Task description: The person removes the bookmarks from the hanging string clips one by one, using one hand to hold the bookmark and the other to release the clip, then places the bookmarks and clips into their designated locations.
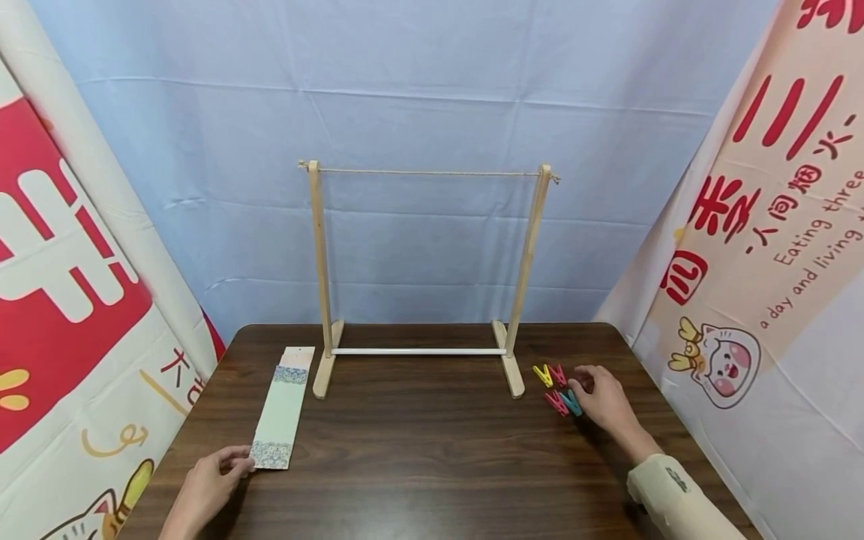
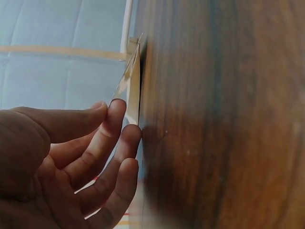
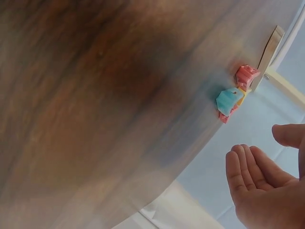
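My left hand [image 1: 211,484] pinches the near left corner of a long pale green card [image 1: 278,412] with blue lace-patterned ends. In the left wrist view, thumb and forefinger meet at the edge of the tilted card [image 2: 125,78], its near end raised off what lies beneath. A whitish card [image 1: 302,355] with a small hole pokes out from under its far end. My right hand [image 1: 603,399] hovers just right of several small clothespins: a yellow clothespin [image 1: 543,376], a teal clothespin [image 1: 571,403] and red ones [image 1: 556,403]. Its fingers [image 3: 245,164] are relaxed, thumb apart, holding nothing.
A wooden frame [image 1: 319,255] stands at the back of the brown table [image 1: 418,457]. A thin cord [image 1: 432,173] is strung across its top, and a white rod [image 1: 418,351] joins its feet. Behind hangs a pale blue cloth [image 1: 418,67]; printed banners flank both sides.
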Demonstrator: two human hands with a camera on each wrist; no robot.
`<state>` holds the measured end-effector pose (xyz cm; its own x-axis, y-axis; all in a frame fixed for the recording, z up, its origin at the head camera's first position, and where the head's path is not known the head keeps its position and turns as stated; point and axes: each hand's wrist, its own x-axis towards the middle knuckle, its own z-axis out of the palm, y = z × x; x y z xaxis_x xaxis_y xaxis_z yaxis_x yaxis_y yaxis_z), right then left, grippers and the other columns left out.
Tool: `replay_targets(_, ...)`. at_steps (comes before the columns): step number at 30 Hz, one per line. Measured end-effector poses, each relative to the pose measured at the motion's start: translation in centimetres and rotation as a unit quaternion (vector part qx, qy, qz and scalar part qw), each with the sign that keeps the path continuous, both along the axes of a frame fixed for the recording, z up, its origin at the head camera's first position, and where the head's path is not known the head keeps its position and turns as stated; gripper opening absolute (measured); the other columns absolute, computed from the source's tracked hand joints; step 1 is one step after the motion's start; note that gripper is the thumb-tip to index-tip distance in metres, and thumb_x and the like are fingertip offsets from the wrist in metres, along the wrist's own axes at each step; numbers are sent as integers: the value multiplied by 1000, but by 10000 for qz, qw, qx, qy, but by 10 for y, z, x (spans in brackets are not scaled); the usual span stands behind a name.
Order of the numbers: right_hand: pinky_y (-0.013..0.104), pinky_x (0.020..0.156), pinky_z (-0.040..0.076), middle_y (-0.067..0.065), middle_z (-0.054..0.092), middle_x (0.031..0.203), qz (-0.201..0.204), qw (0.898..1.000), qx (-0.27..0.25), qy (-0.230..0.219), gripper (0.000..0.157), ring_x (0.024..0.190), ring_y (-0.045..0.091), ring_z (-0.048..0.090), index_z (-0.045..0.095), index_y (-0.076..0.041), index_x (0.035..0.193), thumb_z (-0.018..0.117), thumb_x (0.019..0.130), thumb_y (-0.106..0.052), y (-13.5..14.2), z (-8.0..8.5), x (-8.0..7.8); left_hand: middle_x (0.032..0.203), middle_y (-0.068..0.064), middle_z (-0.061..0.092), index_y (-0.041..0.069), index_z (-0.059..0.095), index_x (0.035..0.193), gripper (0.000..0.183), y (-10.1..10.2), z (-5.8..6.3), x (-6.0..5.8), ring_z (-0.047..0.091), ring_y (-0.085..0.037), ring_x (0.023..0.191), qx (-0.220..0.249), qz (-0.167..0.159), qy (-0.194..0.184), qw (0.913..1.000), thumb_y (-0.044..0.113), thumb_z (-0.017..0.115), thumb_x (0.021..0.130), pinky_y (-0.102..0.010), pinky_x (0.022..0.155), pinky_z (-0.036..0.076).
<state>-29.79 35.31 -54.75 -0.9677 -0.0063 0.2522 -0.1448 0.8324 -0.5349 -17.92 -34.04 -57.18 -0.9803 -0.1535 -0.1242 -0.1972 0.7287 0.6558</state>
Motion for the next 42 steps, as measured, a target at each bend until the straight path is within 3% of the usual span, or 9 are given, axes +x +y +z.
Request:
replay_targets(12, 58, 87, 58, 25, 66, 112, 105, 9998, -39, 152, 37, 100, 40, 69, 64, 12, 131, 71, 103, -11, 7, 4, 1, 94, -1, 80, -5, 71, 128, 35, 0, 3, 3, 75, -27, 95, -160, -152, -35, 9998, 23, 68, 106, -58, 90, 55)
replay_targets(25, 60, 86, 57, 27, 65, 115, 113, 9997, 176, 82, 42, 101, 41, 68, 62, 13, 135, 71, 104, -13, 13, 5, 2, 94, -3, 77, 0, 73, 122, 34, -2, 1, 4, 70, -21, 84, -435, -46, -158, 9989, 29, 70, 105, -61, 83, 54)
replay_targets(33, 63, 88, 55, 32, 64, 120, 73, 9996, 270, 105, 42, 105, 46, 66, 61, 14, 135, 70, 104, -13, 17, 4, 2, 91, -2, 75, 2, 74, 117, 27, -2, 1, 6, 67, -16, 81, -401, -12, -33, 9992, 25, 71, 104, -51, 77, 54)
replay_targets(42, 68, 94, 50, 37, 61, 128, -40, 9988, 488, 51, 44, 116, 54, 60, 60, 15, 135, 70, 104, -15, 22, 5, 1, 92, 0, 75, 3, 74, 119, 32, -4, 2, 4, 69, -19, 85, -365, 72, -211, 9991, 32, 67, 106, -56, 80, 55)
